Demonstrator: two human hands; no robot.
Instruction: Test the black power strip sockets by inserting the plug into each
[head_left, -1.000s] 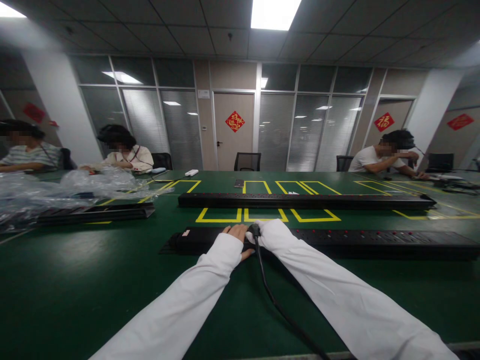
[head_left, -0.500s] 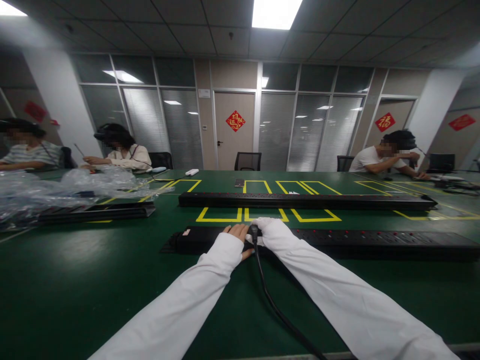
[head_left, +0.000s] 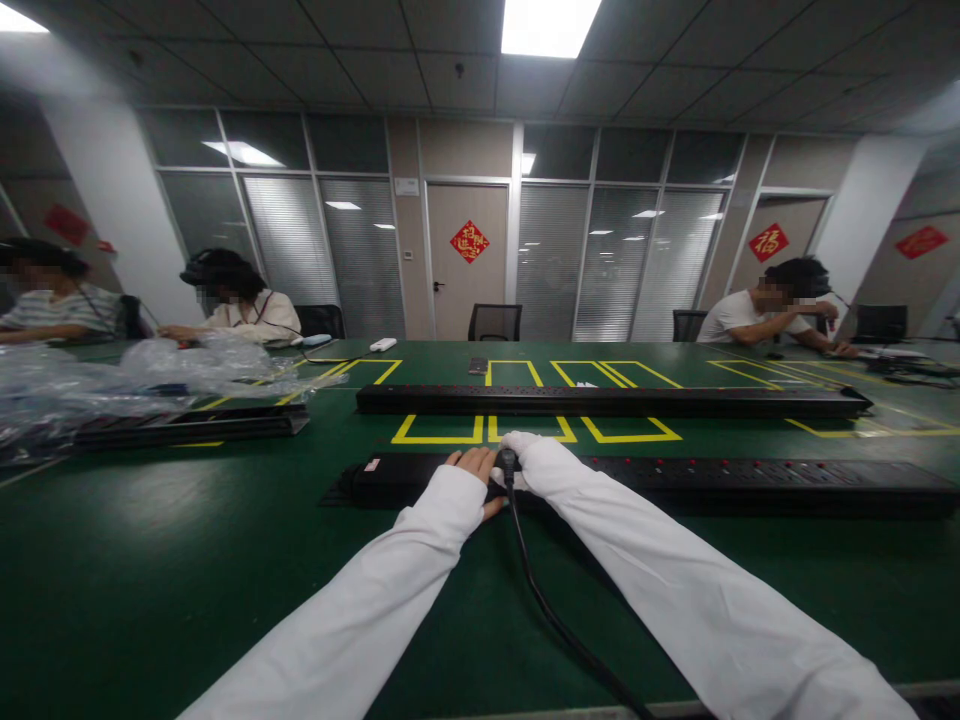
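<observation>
A long black power strip (head_left: pixel 750 484) with a row of red dots lies across the table in front of me. My left hand (head_left: pixel 477 470) grips it near its left end, fingers over the top and thumb at the near side. My right hand (head_left: pixel 523 456), in a white glove, is closed around a black power plug (head_left: pixel 508 460) at the strip's face. From the plug a black cable (head_left: pixel 536 590) runs down toward the table's near edge. Whether the plug is seated in a socket is hidden by my hand.
Behind lies a second black power strip (head_left: pixel 615 402) on the green table (head_left: pixel 225 560), among yellow tape outlines. Clear plastic wrap (head_left: pixel 202 365) and more black strips (head_left: pixel 195 425) are at left. Several people sit across the table, one person (head_left: pixel 765 315) at right.
Both my hands stay almost where they were on the strip and plug. The view shifts slightly. At the far left, a co-worker's raised hand and thin tool have lowered.
</observation>
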